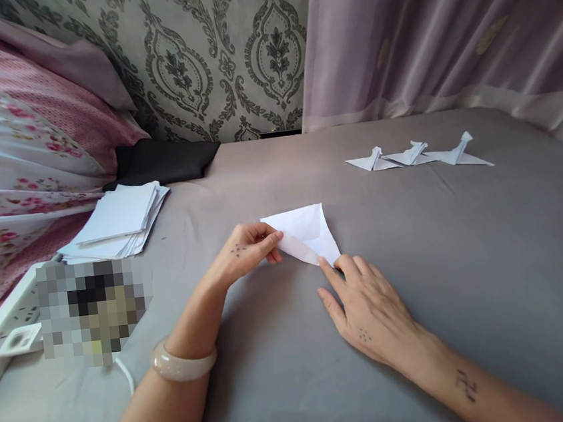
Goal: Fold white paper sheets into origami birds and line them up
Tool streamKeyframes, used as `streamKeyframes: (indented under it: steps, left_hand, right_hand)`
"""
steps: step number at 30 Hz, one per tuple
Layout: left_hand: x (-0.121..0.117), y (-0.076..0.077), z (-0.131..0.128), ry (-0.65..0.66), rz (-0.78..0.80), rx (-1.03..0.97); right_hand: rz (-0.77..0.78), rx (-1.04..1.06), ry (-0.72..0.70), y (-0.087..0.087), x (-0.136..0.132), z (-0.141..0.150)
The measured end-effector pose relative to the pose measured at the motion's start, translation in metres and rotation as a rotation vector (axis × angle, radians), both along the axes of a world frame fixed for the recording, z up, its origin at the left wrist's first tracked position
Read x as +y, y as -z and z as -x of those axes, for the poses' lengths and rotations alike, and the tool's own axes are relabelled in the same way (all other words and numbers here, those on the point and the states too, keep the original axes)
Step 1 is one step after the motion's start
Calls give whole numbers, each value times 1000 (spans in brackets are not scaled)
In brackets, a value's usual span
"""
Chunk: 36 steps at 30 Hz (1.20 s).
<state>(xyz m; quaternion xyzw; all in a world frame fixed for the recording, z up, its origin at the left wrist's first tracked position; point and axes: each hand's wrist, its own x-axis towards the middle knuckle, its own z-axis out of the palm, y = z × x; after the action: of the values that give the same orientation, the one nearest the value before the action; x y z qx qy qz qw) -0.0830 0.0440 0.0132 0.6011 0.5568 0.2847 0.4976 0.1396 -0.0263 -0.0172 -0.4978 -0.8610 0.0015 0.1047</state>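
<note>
A white sheet of paper (303, 225) lies on the grey cloth in front of me, its near left edge folded over into a flap. My left hand (252, 247) pinches that flap at the left corner between thumb and fingers. At the near right corner, my right hand (364, 299) rests with its fingertips on the paper; its thumb and fingers are apart and the palm faces down. The undersides of the right fingers are hidden.
Three folded paper birds (414, 155) stand in a row at the back right. On the left are a stack of white paper (118, 218), a black folded item (165, 159) and a white power strip (9, 327) with a cable. A blurred patch hides something beside the strip. Curtains (424, 35) hang behind.
</note>
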Motion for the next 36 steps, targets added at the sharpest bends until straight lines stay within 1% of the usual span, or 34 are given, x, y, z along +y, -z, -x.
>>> streamKeyframes:
  steps: [8, 14, 18, 22, 26, 29, 31, 33, 36]
  left_hand:
    - [0, 0, -2, -93, 129, -116]
    - [1, 5, 5, -53, 197, -110]
    - [1, 4, 6, -4, 203, -165]
    - [0, 5, 5, 55, 144, -255]
    - [-2, 8, -3, 95, 64, -215]
    - [-5, 9, -12, 168, -57, -278]
    - [-7, 9, -16, 231, -116, -319]
    - [-9, 9, -17, 308, -143, -266]
    - [-9, 12, -10, 389, -231, -10]
  right_hand:
    - [4, -18, -10, 0, 2, -1]
    - [-23, -42, -20, -2, 4, 4]
    - [-38, -58, -10, -3, 3, 8]
    - [-59, -50, 12, -1, 0, 7]
    - [-80, 7, 81, -1, 4, 2]
    - [-191, 100, 114, -5, 12, -4]
    - [-251, 147, 79, -8, 17, -7]
    - [-248, 136, 15, -10, 19, -9]
    - [-225, -4, -63, -9, 17, -7]
